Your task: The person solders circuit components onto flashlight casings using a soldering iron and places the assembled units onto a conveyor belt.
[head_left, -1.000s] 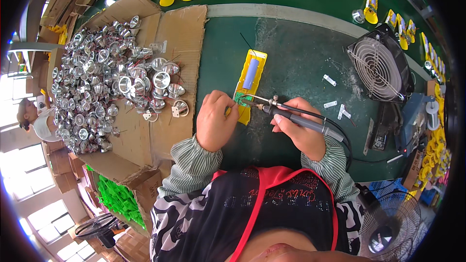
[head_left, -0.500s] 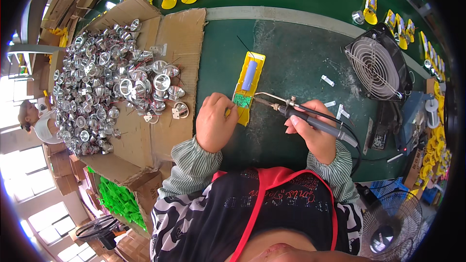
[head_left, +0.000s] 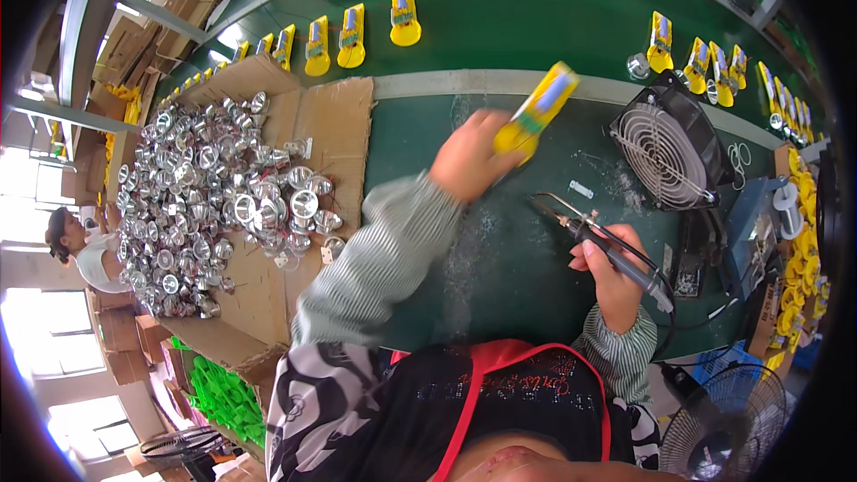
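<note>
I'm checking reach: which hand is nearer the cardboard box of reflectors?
Left. The left hand, holding a yellow unit, is right of the box; the right hand, with the soldering iron, is farther right.

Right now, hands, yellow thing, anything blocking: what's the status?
Left hand grips yellow casing by near end. Right hand holds soldering iron, tip off casing. Black fan right of casing, apart.

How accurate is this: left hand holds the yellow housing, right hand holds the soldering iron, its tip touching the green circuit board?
One error: the soldering iron isn't touching the green circuit board; the head view shows its tip well apart from it. The left hand does hold the yellow housing, and the right hand holds the soldering iron.
</note>
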The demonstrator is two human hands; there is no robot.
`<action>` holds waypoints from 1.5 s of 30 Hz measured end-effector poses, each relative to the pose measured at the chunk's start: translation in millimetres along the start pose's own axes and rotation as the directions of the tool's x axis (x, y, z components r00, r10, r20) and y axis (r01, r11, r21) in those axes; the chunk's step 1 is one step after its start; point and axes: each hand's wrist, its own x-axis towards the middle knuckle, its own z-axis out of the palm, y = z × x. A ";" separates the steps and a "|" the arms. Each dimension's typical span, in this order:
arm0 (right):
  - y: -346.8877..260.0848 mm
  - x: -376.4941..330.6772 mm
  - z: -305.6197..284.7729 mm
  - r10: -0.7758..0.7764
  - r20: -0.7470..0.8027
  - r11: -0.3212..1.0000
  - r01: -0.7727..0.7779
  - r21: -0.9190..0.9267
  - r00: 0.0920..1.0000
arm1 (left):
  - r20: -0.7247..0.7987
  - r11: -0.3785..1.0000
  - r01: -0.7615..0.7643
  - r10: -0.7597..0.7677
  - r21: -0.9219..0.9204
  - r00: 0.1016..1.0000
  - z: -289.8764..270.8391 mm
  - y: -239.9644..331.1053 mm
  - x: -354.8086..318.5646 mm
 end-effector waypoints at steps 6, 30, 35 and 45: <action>2.0 5.6 -6.9 0.057 -0.055 0.997 -0.055 0.046 0.997 | -0.239 0.940 -0.291 0.328 0.177 0.914 6.0 -12.7 143.4; -7.1 -3.2 5.5 0.026 0.024 0.999 -0.026 0.026 0.999 | -0.169 0.697 0.139 -0.026 0.704 0.985 -25.5 21.6 -89.4; -9.7 -8.3 13.5 -0.017 0.091 1.000 0.016 0.006 0.996 | -0.162 0.771 0.125 -0.029 0.624 0.986 -4.5 27.8 -164.0; -8.8 -18.9 24.1 -0.031 0.138 0.999 0.034 -0.025 0.990 | -0.478 0.541 0.663 -0.461 0.517 0.748 -82.5 -34.8 -235.7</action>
